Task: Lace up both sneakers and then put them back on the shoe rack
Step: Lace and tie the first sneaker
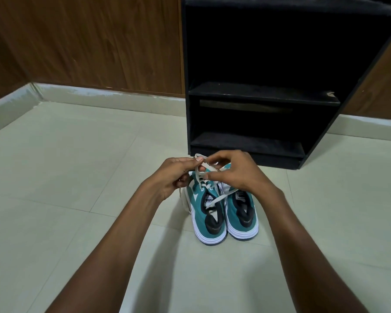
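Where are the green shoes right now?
The teal-and-white sneakers stand side by side on the pale tiled floor, just in front of the black shoe rack, below both hands.

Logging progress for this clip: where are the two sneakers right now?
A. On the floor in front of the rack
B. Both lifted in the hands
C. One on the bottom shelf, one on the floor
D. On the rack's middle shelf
A: both sneakers stand side by side on the tiled floor before the black shoe rack, whose visible shelves hold no shoes.
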